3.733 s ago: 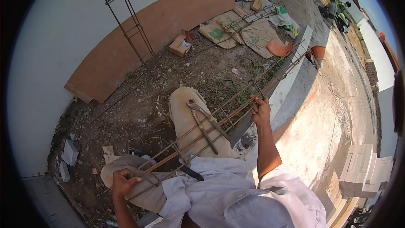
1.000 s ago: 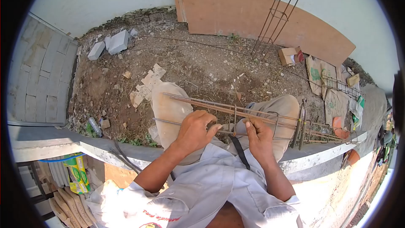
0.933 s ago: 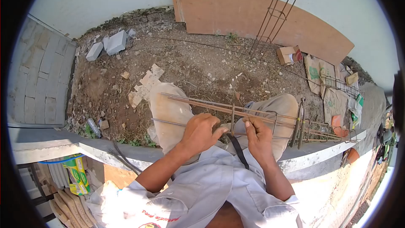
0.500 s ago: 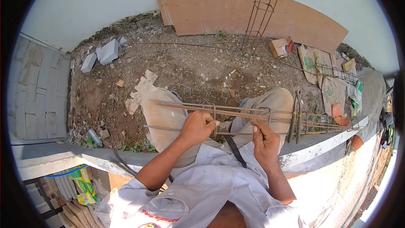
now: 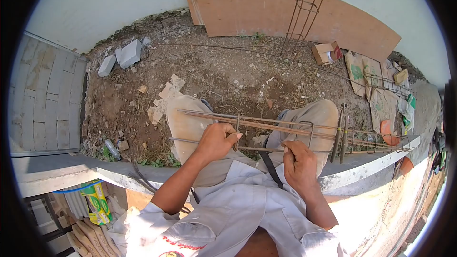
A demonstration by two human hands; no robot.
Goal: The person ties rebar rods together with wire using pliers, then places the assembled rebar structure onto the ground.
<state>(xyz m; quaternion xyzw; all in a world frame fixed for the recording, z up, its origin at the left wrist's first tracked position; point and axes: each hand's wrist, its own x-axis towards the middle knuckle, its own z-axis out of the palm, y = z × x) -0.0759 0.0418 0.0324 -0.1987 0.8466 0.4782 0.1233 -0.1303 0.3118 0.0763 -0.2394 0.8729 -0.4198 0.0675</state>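
A long cage of thin steel rebar (image 5: 271,127) lies across my knees, with square stirrups around its bars. My left hand (image 5: 216,142) is closed at a rebar stirrup (image 5: 237,123) between my knees, thumb and fingers pinched against its side. My right hand (image 5: 301,163) is by the lower bar near my right knee, fingertips pressed together; whatever is between them is too small to make out. A second stirrup (image 5: 311,134) stands on the bars over my right knee. A pair of long-handled pincers (image 5: 339,138) rests across the cage to the right.
A low concrete ledge (image 5: 366,161) runs beneath me. Ahead is bare soil (image 5: 228,74) with light blocks (image 5: 128,54), a plywood sheet (image 5: 285,14), an upright rebar column (image 5: 304,7), a cardboard box (image 5: 326,53) and paper sacks (image 5: 381,102). Dark tie wires (image 5: 140,178) stick out at left.
The stirrup at my left hand has slid left along the bars and leans a little, my left hand moving with it. The whole view has shifted slightly; my right hand stays pinched near the lower bar.
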